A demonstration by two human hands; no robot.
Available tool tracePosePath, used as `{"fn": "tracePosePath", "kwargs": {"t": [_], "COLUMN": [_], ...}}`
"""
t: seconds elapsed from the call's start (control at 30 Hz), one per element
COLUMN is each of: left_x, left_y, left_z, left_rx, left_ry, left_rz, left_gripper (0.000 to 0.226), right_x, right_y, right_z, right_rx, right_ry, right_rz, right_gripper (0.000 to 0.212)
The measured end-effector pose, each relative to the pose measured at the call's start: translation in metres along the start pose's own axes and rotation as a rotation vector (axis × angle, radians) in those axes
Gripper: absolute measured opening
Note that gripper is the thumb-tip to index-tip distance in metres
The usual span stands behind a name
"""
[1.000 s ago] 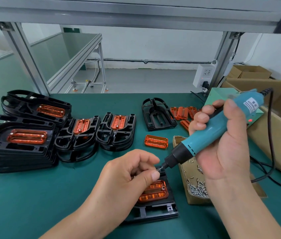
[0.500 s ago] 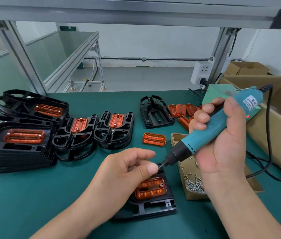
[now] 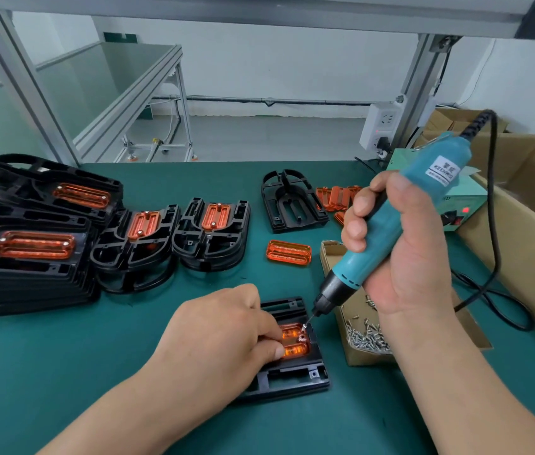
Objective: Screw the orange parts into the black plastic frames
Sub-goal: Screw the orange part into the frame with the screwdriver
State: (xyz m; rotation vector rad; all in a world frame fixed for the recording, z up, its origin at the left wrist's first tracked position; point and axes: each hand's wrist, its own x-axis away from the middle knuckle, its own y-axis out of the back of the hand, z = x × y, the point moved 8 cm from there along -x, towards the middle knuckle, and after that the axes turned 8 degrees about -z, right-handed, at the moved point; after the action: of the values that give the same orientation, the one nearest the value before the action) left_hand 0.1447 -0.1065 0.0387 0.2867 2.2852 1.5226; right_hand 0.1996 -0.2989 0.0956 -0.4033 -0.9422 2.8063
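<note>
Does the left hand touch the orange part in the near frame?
Touching. In the head view the left hand rests its fingers directly on the orange part; no gap shows.

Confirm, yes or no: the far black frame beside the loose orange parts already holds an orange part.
No: the far black frame has a bare, empty slot in its middle.

Bare left hand (image 3: 223,336), right hand (image 3: 414,254), forearms (image 3: 476,405).

The table (image 3: 62,356) is dark green. The frames (image 3: 295,205) are black, the orange parts (image 3: 288,253) translucent and ribbed. The screwdriver (image 3: 351,274) is teal, the screws (image 3: 364,339) silver, the box (image 3: 354,356) brown.
</note>
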Motion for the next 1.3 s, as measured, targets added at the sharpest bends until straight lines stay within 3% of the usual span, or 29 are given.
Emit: {"fn": "tracePosePath", "kwargs": {"t": [0.3, 0.6, 1.3], "left_x": [-0.002, -0.004, -0.003], "left_y": [-0.004, -0.006, -0.005], "left_z": [-0.004, -0.003, -0.005], "left_rx": [-0.115, -0.126, -0.154], "left_ry": [-0.003, 0.004, -0.025], "left_rz": [0.027, 0.029, 0.002], "left_gripper": [0.026, 0.026, 0.026], "right_x": [0.005, 0.011, 0.020], "right_y": [-0.008, -0.019, -0.029], "right_z": [0.001, 0.000, 0.007], "right_rx": [0.044, 0.089, 0.164], "right_ry": [0.012, 0.024, 0.081], "right_rz": [0.053, 0.109, 0.202], "right_gripper": [0.010, 0.019, 0.015]}}
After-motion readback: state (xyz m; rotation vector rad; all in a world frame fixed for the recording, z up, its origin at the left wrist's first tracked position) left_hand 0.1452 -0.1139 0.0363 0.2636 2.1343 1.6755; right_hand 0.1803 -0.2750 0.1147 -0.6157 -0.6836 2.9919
